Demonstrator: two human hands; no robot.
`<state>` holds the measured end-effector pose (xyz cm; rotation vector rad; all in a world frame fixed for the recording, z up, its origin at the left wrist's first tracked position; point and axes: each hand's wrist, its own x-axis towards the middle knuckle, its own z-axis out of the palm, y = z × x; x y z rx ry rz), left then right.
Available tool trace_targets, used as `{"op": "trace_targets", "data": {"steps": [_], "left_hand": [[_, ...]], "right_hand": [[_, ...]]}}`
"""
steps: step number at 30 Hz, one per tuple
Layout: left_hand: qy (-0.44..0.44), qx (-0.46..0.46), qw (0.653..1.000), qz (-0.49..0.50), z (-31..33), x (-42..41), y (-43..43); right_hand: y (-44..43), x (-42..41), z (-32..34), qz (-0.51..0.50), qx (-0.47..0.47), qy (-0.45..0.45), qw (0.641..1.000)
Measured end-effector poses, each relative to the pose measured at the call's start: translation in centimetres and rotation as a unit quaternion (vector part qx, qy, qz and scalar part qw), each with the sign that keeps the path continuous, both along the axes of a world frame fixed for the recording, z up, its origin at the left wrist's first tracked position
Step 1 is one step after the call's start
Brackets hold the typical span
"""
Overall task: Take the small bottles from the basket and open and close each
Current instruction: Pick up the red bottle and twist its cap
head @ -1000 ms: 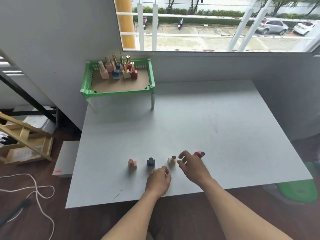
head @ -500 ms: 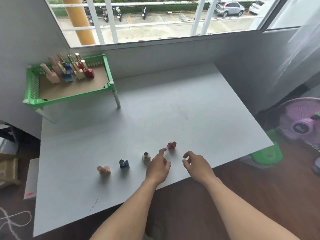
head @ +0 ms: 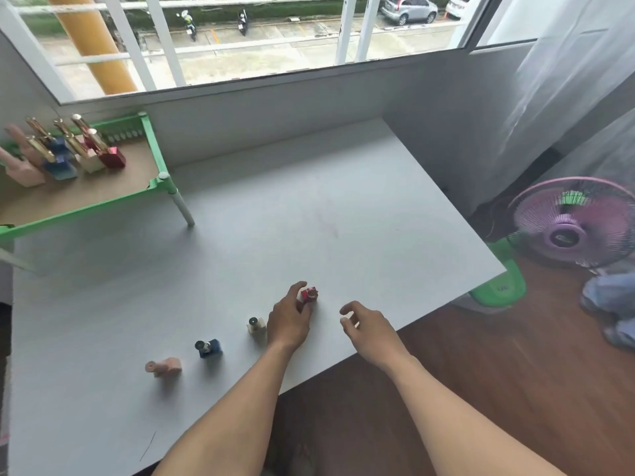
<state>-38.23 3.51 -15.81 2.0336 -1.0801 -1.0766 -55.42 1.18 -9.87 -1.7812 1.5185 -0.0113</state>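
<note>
Four small square bottles stand in a row near the table's front edge: a pink bottle (head: 164, 366), a blue bottle (head: 209, 348), a cream bottle (head: 257, 325) and a red bottle (head: 309, 294). My left hand (head: 288, 321) reaches the red one, with its index finger behind the bottle and its thumb in front, gripping it. My right hand (head: 367, 324) hovers just right of it, fingers curled apart and holding nothing. The green basket (head: 154, 156) stands on legs at the back left and holds several more bottles (head: 68, 152) with tall gold caps.
The grey table (head: 309, 207) ends close behind my right hand, with wooden floor below. A pink fan (head: 574, 225) on a green base stands off the right edge beside a white curtain. A window and low wall run along the back.
My right hand has left the red bottle and drawn back to the right. My left hand has moved forward and right onto the red bottle. The view has swung to the right.
</note>
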Motion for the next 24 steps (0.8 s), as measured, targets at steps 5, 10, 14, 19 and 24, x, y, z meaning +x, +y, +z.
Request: {"op": "trace_targets", "data": {"steps": [5,10,14,19,24], "left_hand": [[0.004,-0.012,1.0,0.015,0.0,-0.3,0.3],[0.0,-0.016,1.0,-0.006,0.6,-0.5,1.3],[-0.043,-0.044,0.997,-0.044,2.2,-0.6,2.0],[-0.041,-0.069,0.994,-0.08,5.0,-0.8,3.1],[-0.058,-0.098,0.99,-0.083,7.5,-0.4,2.8]], "right_hand": [[-0.1,0.0,0.4,-0.005,-0.015,0.001,1.0],[0.2,-0.1,1.6,-0.012,-0.043,-0.001,0.999],[0.1,0.2,2.7,-0.015,-0.074,-0.015,0.997],[0.2,1.3,4.2,-0.021,-0.117,-0.051,0.992],[0.3,2.8,6.6,-0.037,-0.174,-0.111,0.978]]}}
